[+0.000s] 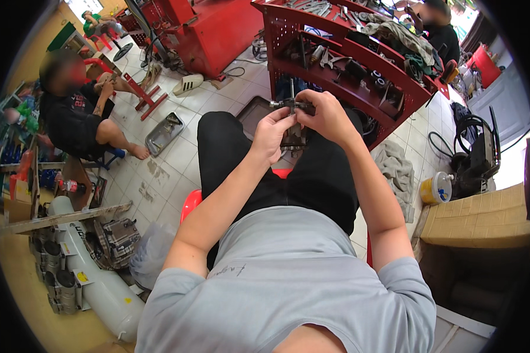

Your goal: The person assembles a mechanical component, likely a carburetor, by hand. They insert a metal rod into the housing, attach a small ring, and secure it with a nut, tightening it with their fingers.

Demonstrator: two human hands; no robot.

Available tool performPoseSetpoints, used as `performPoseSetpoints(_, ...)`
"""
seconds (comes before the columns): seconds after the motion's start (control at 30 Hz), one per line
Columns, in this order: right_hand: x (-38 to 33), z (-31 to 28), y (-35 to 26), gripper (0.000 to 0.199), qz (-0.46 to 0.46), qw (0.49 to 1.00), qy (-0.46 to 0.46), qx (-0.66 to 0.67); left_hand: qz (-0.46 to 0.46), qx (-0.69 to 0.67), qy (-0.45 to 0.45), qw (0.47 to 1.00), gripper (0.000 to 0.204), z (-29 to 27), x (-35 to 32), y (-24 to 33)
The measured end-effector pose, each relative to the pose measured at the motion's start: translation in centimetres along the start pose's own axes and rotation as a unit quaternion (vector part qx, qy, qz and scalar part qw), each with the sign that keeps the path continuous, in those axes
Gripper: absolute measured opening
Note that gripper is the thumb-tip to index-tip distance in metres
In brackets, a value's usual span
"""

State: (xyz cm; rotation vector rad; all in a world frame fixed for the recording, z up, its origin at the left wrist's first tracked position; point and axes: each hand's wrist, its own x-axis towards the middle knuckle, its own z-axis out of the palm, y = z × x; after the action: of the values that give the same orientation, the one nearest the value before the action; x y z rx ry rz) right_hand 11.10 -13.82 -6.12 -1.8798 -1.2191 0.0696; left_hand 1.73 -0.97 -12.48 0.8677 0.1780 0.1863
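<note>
My left hand (271,134) and my right hand (325,115) meet between my knees, both closed on one metal mechanical part (290,105). An upright rod (292,88) rises from it, and a crosspiece juts out to the left. The left thumb and fingers pinch the part from below the crosspiece. On its dark right end sit my right thumb and fingers. Below the hands, a larger dark metal assembly (294,140) shows between my thighs; whether it joins the held part I cannot tell. The fingers hide much of the part's middle.
Ahead stands a red tool cart (347,44) loaded with tools and rags. A metal tray (254,112) lies by my knees, another tray (165,134) left of it. A seated person (70,112) is at left; another person (439,29) is beyond the cart. A yellow-white bucket (436,188) stands right.
</note>
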Motion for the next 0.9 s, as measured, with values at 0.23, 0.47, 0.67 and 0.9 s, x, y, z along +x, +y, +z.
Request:
performPoseSetpoints(0.23,0.0,0.3,0.4,0.025,-0.034,0.996,-0.035,-0.076,-0.097,-0.059,0.031,0.993,0.024,0.0,-0.4,0.5)
performPoseSetpoints(0.47,-0.3,1.1,-0.2,0.031,-0.042,0.992,-0.028,-0.116,-0.114,-0.038,0.092,0.989,0.034,-0.1,-0.6,-0.2)
performPoseSetpoints(0.67,-0.6,1.9,-0.3,0.031,-0.033,0.98,-0.027,-0.193,-0.124,-0.018,0.111,0.986,0.035,-0.7,-0.4,-0.8)
performPoseSetpoints(0.9,-0.8,2.3,-0.6,0.028,0.001,0.983,-0.073,-0.171,-0.156,-0.044,0.069,0.984,0.051,-0.6,-0.9,-1.5)
